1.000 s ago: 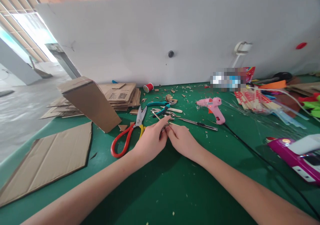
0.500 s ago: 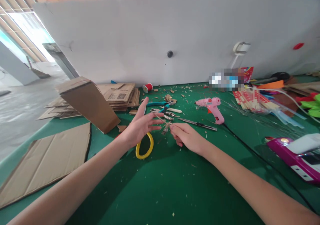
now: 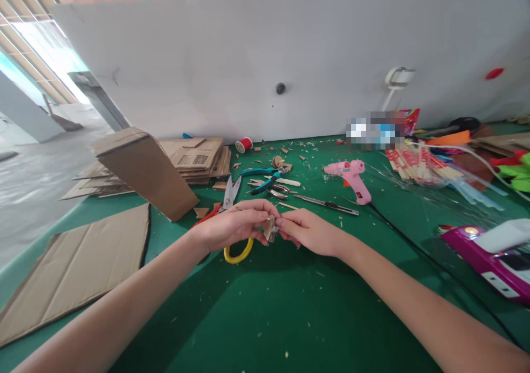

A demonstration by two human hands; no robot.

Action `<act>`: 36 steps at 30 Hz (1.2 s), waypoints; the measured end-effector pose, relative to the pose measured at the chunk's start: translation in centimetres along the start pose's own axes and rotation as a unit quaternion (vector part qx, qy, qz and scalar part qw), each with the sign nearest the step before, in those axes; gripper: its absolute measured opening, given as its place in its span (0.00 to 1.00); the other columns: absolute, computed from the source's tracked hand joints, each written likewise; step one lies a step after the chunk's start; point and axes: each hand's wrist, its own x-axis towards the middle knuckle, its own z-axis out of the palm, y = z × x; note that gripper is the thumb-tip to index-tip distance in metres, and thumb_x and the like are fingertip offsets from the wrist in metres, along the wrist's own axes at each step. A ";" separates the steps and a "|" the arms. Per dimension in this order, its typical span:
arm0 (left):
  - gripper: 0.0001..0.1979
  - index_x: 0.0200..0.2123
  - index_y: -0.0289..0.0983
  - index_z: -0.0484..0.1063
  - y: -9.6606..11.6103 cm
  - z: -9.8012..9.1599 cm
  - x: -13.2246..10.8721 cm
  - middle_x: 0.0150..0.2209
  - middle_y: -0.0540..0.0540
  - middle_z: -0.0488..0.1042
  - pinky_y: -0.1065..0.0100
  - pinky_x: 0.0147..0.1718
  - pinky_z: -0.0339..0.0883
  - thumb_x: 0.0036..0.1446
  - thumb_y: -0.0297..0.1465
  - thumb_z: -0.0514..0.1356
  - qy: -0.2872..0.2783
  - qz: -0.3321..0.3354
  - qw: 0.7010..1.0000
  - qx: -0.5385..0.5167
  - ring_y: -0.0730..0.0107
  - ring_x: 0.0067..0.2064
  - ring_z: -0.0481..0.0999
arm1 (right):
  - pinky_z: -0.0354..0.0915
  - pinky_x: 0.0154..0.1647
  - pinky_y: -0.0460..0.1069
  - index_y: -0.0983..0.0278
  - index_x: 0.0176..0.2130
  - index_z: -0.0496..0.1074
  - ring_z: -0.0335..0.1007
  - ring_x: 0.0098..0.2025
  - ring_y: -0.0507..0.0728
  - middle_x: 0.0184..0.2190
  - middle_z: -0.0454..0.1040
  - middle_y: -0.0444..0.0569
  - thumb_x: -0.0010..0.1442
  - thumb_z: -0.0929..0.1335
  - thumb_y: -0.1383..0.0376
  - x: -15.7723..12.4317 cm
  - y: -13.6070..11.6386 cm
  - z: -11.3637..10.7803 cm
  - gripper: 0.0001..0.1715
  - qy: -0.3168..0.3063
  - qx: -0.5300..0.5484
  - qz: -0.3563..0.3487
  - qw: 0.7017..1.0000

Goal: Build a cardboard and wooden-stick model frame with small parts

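A small cardboard piece (image 3: 270, 230), its layered edge showing, is pinched between my two hands above the table. My left hand (image 3: 238, 224) has its fingers closed on the piece's left side. From the other side, my right hand (image 3: 304, 230) grips it with thumb and forefinger. Large scissors (image 3: 239, 258) with yellow-and-red handles lie partly hidden under my left hand, blades apart. Just beyond my fingertips is a thin wooden stick (image 3: 287, 206). Teal-handled pliers (image 3: 269, 181) and a slim utility knife (image 3: 327, 203) lie farther back.
On the right are a pink glue gun (image 3: 351, 177) with a black cord and a magenta-and-white device (image 3: 482, 260). At left stand a cardboard box (image 3: 147, 174), stacked cardboard (image 3: 202, 158) and a flat sheet (image 3: 91, 262). A red thread spool (image 3: 244, 144) sits near the white panel (image 3: 232, 69).
My left hand was spread open with a stick by its fingers; it has come down and closed on the cardboard piece. My right hand keeps its grip. The scissors' blades are now uncovered.
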 end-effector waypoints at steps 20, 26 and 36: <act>0.03 0.39 0.36 0.65 -0.1 0.9 -0.3 0.33 0.50 0.70 0.65 0.42 0.67 0.62 0.30 0.54 -0.013 0.033 0.997 0.069 0.75 0.35 0.73 | 0.56 0.27 0.47 0.63 0.25 0.62 0.58 0.24 0.49 0.21 0.62 0.41 0.64 0.59 0.51 -0.7 -0.6 -1.9 0.23 -0.061 -0.041 -0.029 0.997; 0.07 0.37 0.36 0.64 0.3 0.6 -0.3 0.31 0.50 0.71 0.68 0.38 0.66 0.61 0.34 0.56 -0.018 0.042 0.994 0.103 0.73 0.35 0.74 | 0.57 0.26 0.47 0.63 0.25 0.62 0.58 0.24 0.49 0.22 0.62 0.41 0.64 0.59 0.51 -0.6 -0.5 -2.0 0.23 -0.063 -0.035 -0.030 0.997; 0.13 0.37 0.35 0.64 -0.5 0.9 -0.1 0.30 0.49 0.70 0.61 0.40 0.67 0.58 0.39 0.59 -0.052 0.025 0.998 -0.033 0.69 0.33 0.75 | 0.60 0.27 0.46 0.64 0.25 0.61 0.60 0.24 0.48 0.22 0.62 0.41 0.64 0.59 0.54 -0.3 -1.1 -1.5 0.21 -0.063 -0.005 -0.017 0.998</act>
